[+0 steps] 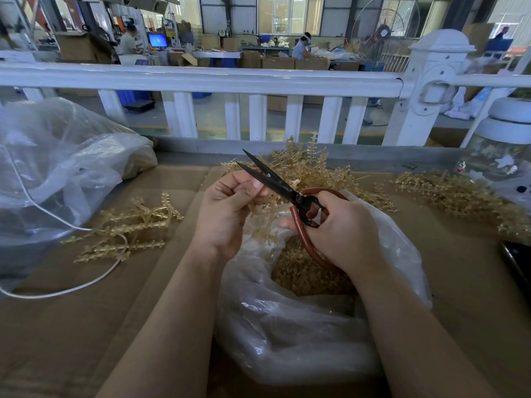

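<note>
Bench notes, all places taken from the open bag [287, 340] of clear plastic at centre.

Above the bag's mouth we see the scissors [275, 182]. The blades are dark and dull, long and narrow, and parted in a slim V with the tips pointing away and to the left. The handles are big reddish-brown loops, joined at a plain pivot screw.

The right hand [342, 234] grips the handles, fingers curled through and round the loops, over the bag's far right rim.

The left hand [227, 208] is over the bag's far left rim. Its thumb and fingers pinch a sprig [263, 209] tight, right up against the lower blade. The sprig is pale gold, translucent plastic, a thin stem with small nubs in rows along it.

Inside the bag lie cut bits [301, 271] of the same gold colour, a loose mass.

- Beyond the bag: a heap [310, 165] of uncut sprigs, then a white railing [201, 79].
- Left of the bag: a left pile [129, 228] of sprigs on the cardboard [86, 326], a white cord [57, 291] and a big bag [57, 156], crumpled.
- Right of the bag: a right pile [448, 191] and a clear jar [500, 156] with pale star shapes on it.

Writing: a yellow label [222, 32] on a machine far beyond the bag is too small for us to read.
</note>
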A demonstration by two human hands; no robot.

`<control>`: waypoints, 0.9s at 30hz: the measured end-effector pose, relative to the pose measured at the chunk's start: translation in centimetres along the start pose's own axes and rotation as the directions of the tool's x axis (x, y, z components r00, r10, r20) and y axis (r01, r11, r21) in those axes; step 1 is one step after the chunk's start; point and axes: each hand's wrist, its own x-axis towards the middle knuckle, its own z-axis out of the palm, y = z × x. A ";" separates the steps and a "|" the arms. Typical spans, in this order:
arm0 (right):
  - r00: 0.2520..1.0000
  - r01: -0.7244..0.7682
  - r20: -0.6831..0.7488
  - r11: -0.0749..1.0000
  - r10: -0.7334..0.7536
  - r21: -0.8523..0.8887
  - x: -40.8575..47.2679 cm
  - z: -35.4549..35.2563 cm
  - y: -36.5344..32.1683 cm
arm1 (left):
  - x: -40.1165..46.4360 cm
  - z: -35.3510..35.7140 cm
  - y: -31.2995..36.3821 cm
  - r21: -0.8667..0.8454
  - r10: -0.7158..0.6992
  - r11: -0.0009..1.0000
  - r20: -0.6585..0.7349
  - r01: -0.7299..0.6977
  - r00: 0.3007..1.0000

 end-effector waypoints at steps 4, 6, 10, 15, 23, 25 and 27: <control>1.000 0.000 0.015 1.000 0.000 0.007 0.1 -0.1 0.1 | 0.0 0.1 0.1 -0.012 -0.010 1.000 -0.008 0.010 1.000; 1.000 -0.014 0.019 1.000 0.014 -0.001 0.1 -0.1 0.0 | 0.0 0.1 0.1 -0.012 -0.013 1.000 -0.012 0.012 1.000; 0.999 -0.026 0.040 1.000 0.026 -0.005 0.0 0.0 0.1 | 0.0 0.2 0.2 -0.020 -0.020 1.000 -0.012 0.019 1.000; 0.998 -0.034 0.044 0.999 0.033 0.006 0.1 0.0 0.2 | -0.1 0.4 0.3 -0.017 -0.041 0.999 -0.034 0.041 0.999; 0.956 -0.290 0.136 0.910 0.260 0.298 0.5 0.0 0.1 | 0.0 0.5 0.6 -0.122 -0.156 0.983 -0.133 0.140 0.979; 0.929 -0.370 0.166 0.815 0.331 0.447 0.9 -0.2 0.0 | -0.1 0.6 0.7 -0.138 -0.213 0.971 -0.116 0.197 0.970; 0.898 -0.433 0.214 0.694 0.384 0.575 1.1 -0.5 -0.1 | -0.1 0.8 0.8 -0.147 -0.271 0.956 -0.097 0.255 0.958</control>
